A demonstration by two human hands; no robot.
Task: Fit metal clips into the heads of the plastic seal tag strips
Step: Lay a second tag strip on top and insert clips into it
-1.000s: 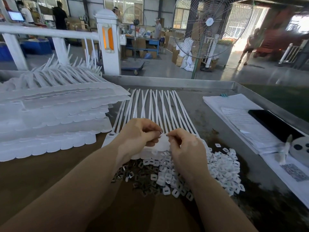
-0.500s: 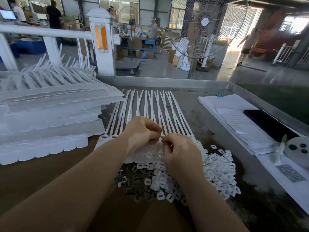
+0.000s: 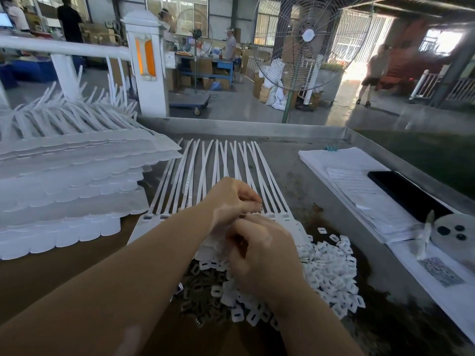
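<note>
Seal tag strips [image 3: 205, 173]: fanned on bench [image 3: 303, 176], heads under both hands. Left hand [image 3: 231, 199]: curled, pinching small metal clip [image 3: 261, 207]. Right hand [image 3: 264, 253]: curled; grasp unclear. Loose clips [image 3: 331, 268]: heaped alongside.

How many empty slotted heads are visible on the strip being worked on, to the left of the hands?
2: both at the near left end of the seal tag strip, side by side at and. More heads may be hidden under the left hand and right hand.

Looked matt white plastic: seal strips [image 3: 221, 170], loose caps [image 3: 331, 268]. Dull grey metal: clips [image 3: 195, 301], tray rim [image 3: 257, 127]. Paper sheets [image 3: 341, 163]; glossy black phone [image 3: 406, 191].
</note>
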